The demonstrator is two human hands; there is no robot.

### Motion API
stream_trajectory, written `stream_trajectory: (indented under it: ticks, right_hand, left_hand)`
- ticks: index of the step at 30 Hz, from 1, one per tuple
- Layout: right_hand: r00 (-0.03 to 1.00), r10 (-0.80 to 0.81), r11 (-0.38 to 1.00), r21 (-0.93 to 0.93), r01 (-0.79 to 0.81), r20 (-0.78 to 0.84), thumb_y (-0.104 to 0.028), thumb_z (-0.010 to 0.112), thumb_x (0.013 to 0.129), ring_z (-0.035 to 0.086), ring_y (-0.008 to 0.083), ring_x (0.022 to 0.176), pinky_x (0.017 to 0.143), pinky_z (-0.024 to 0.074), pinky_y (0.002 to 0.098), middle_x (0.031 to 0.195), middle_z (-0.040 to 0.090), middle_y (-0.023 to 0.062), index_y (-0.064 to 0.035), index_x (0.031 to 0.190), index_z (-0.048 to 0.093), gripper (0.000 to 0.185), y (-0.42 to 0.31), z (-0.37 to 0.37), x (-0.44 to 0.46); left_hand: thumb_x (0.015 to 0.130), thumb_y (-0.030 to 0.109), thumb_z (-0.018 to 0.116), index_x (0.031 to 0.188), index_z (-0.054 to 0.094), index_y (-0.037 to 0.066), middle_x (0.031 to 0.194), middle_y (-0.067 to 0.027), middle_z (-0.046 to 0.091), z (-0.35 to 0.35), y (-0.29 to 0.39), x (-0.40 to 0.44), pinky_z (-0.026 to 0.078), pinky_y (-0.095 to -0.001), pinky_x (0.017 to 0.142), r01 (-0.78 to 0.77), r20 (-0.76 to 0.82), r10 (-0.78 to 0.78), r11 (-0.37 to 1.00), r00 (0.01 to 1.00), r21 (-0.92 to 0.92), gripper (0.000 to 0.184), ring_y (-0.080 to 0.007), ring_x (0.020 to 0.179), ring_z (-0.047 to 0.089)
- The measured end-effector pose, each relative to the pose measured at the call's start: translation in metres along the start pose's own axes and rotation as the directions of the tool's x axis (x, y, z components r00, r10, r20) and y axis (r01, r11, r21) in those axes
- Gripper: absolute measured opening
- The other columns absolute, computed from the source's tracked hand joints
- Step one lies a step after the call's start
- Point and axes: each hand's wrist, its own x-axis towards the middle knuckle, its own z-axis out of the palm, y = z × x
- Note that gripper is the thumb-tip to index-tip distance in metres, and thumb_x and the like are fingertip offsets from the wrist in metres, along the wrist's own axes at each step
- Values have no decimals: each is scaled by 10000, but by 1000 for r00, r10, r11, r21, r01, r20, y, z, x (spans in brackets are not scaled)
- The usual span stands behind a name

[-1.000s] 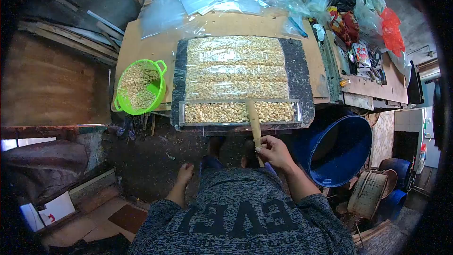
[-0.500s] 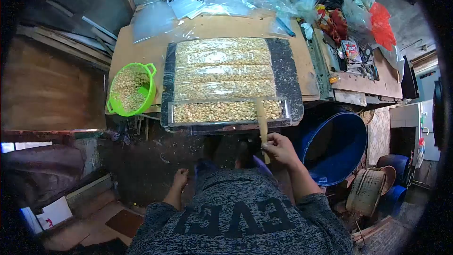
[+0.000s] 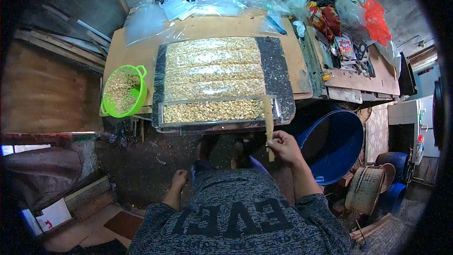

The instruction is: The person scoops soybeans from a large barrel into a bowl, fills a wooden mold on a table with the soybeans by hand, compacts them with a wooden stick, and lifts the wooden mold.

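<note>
My right hand grips a thin wooden slat near its lower end. The slat stands roughly upright in view, its far end over the right end of a clear, narrow tray filled with pale, chunky pieces like chopped nuts. Behind the tray lie several plastic-covered rows of the same pieces, side by side on a dark speckled board. My left hand hangs low by my side, fingers curled closed, with nothing seen in it.
A lime-green colander with more pieces stands at the table's left. Clear plastic bags lie along the back. Bags and small tools crowd the right side. A big blue barrel is on the floor right of me.
My right hand has moved the slat rightward along the tray, closer to its right end. The view has shifted slightly. My left hand stays low by my side.
</note>
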Motion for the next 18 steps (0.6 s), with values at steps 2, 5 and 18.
stream_trajectory:
  ticks: [2,5,18]
  right_hand:
    - [997,-59,998,16,59,-43,-87,673,916,639,112,723,626,492,269,824,661,33,17,1108,607,228,3,-11,6]
    - [999,8,1000,15,-7,-33,-80,672,913,644,112,725,658,511,277,800,660,31,19,1068,615,192,3,-28,4]
    - [998,64,987,-148,-61,16,-88,680,912,618,105,711,643,503,285,814,659,36,14,1100,627,220,-4,-35,-5]
  left_hand:
    - [955,291,609,1167,596,40,1040,-126,644,1,9,-7,533,-362,690,26,-2,-25,998,1000,51,329,-226,814,649]
    - [956,286,603,1170,597,43,1040,-125,646,4,16,-14,533,-365,685,19,9,-19,999,1000,-27,324,-229,815,651]
    - [958,270,586,1146,588,27,856,-88,645,22,29,-34,481,-333,590,44,12,-43,999,999,-30,307,-176,711,608]
